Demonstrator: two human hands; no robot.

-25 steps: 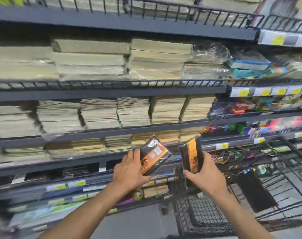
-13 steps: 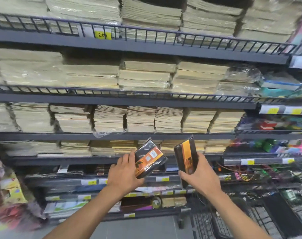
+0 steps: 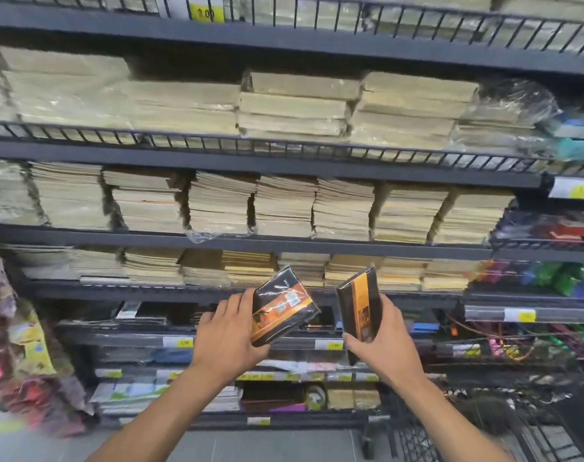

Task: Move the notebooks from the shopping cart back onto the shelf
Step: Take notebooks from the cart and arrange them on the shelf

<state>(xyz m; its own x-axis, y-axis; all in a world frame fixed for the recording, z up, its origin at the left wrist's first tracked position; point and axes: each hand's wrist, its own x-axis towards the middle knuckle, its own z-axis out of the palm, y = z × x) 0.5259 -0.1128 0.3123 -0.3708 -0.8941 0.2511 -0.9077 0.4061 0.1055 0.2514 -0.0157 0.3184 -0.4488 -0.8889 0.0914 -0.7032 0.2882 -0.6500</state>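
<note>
- Notebooks: left pack (image 3: 281,308) and right one (image 3: 359,310), mid-frame, look light, stiff, shrink-wrapped and slippery.
- Left hand (image 3: 228,335) and right hand (image 3: 382,341) each clasp one; grip the edges firmly.

Dark metal shelf (image 3: 250,243), several tiers. Upper tier behind wire rail (image 3: 284,144): plastic-wrapped pale bundles (image 3: 297,105), stacked flat. Middle tiers: side-by-side stacks of pale notebooks (image 3: 284,208), some leaning. Lower tiers: dark flat packs (image 3: 143,311), yellow price tags (image 3: 178,342) on front edges; grey floor (image 3: 267,445) below
</note>
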